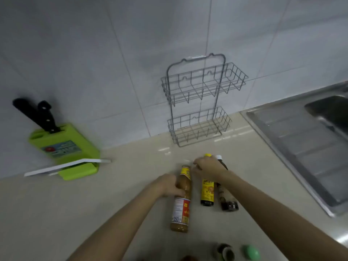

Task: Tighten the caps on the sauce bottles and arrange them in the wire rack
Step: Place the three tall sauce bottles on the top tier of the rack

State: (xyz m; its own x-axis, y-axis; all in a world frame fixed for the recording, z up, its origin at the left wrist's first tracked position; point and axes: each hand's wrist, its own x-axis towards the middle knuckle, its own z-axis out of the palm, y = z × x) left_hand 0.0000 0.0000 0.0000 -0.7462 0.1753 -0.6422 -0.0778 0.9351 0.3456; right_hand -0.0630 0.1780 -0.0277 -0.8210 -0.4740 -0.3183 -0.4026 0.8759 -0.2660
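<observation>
A tall bottle of tan-orange sauce point(181, 208) with a red and white label stands on the beige counter. My left hand point(170, 185) grips its upper body. My right hand point(207, 166) hovers at its top, fingers curled near the cap, which I cannot see clearly. Behind my right hand stand a dark bottle with a yellow label and yellow cap point(207, 193) and a dark bottle with a white cap point(227, 196). The two-tier wire rack point(202, 102) hangs empty on the tiled wall beyond them.
A green knife block point(64, 147) with black-handled knives sits at the left with a white board point(66, 165) leaning by it. A steel sink and drainboard point(301, 140) fills the right. More bottle tops, one green point(251, 252), show at the bottom edge.
</observation>
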